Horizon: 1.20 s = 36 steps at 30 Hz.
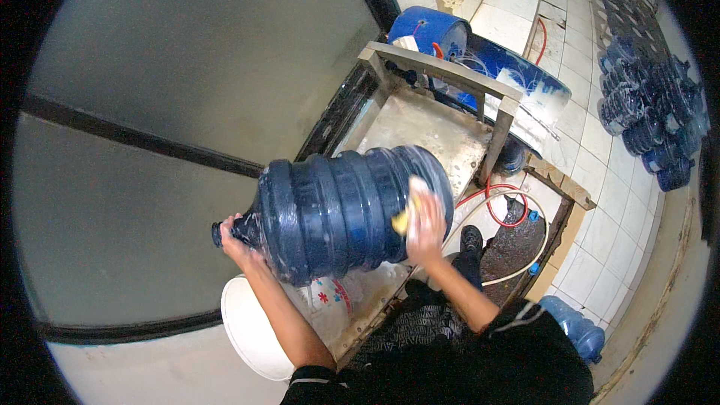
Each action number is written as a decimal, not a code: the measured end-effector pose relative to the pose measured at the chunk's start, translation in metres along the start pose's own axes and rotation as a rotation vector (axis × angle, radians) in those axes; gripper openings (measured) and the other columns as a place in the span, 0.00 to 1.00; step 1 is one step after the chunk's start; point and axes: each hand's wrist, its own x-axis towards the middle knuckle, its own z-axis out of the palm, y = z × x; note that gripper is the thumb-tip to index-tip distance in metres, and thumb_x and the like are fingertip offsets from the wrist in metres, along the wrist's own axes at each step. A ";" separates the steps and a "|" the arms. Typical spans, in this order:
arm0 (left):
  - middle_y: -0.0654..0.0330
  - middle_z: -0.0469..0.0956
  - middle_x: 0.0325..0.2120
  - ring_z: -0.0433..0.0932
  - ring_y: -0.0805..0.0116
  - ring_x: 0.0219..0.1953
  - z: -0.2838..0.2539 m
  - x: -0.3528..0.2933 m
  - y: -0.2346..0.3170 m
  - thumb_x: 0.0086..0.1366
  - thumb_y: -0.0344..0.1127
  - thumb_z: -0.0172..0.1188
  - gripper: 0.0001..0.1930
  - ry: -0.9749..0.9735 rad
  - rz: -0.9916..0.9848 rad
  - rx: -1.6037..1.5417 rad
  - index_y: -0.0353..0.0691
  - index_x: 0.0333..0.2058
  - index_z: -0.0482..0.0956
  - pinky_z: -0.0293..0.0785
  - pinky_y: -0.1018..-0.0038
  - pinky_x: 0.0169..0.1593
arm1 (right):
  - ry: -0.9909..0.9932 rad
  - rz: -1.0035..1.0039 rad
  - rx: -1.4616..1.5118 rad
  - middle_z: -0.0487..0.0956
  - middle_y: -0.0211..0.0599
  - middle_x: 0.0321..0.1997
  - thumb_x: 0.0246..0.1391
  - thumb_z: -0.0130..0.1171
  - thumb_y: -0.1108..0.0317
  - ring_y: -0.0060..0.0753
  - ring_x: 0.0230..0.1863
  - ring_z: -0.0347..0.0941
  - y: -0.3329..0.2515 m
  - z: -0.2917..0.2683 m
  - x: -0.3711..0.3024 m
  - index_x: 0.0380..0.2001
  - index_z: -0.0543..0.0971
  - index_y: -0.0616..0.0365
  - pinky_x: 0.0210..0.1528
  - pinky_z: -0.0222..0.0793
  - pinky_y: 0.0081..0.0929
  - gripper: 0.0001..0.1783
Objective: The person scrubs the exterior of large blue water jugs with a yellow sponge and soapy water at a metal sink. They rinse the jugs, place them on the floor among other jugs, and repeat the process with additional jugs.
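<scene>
A large blue ribbed water jug (341,210) lies on its side in front of me, wet with some suds. Around its narrow neck at the left end, my left hand (244,244) is closed. My right hand (426,225) presses a yellow sponge (402,221) against the jug's side near its base; foam covers the fingers, and the hand is slightly blurred. Below the jug stands a white bucket (251,330), and next to it is a white item with red and blue flower prints (326,292), partly hidden by the jug.
A metal-framed stand (450,75) rises beyond the jug, near blue drums (427,30). Red and white hoses (517,195) coil on the floor at right. Many blue jugs (652,112) are stacked by the right wall. Dark-framed glass panels (187,60) border the left.
</scene>
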 end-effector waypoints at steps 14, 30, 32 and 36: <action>0.57 0.76 0.29 0.77 0.61 0.36 -0.005 -0.036 0.001 0.55 0.30 0.57 0.05 -0.060 0.156 -0.035 0.37 0.30 0.73 0.76 0.65 0.43 | -0.549 0.086 0.003 0.77 0.57 0.43 0.56 0.46 0.62 0.60 0.44 0.74 -0.039 0.050 0.144 0.43 0.75 0.63 0.48 0.68 0.49 0.18; 0.58 0.77 0.27 0.77 0.66 0.31 -0.007 -0.055 -0.004 0.52 0.20 0.57 0.04 -0.013 0.144 -0.201 0.34 0.27 0.74 0.74 0.70 0.42 | -0.782 -0.002 0.103 0.78 0.55 0.40 0.55 0.48 0.65 0.57 0.45 0.74 -0.139 0.058 0.160 0.42 0.75 0.61 0.46 0.69 0.47 0.15; 0.58 0.78 0.27 0.77 0.66 0.30 0.000 -0.058 -0.003 0.52 0.20 0.57 0.03 0.070 0.182 -0.123 0.34 0.26 0.75 0.74 0.71 0.42 | -0.507 -0.102 0.082 0.78 0.54 0.43 0.54 0.47 0.68 0.55 0.47 0.73 -0.141 0.065 0.136 0.42 0.76 0.63 0.49 0.68 0.45 0.15; 0.57 0.80 0.26 0.77 0.68 0.29 -0.011 -0.051 0.004 0.52 0.22 0.59 0.02 0.238 0.109 -0.053 0.31 0.26 0.78 0.73 0.73 0.40 | 0.017 -0.318 0.165 0.76 0.48 0.51 0.50 0.50 0.76 0.55 0.55 0.70 -0.161 0.040 0.016 0.48 0.76 0.63 0.60 0.63 0.42 0.20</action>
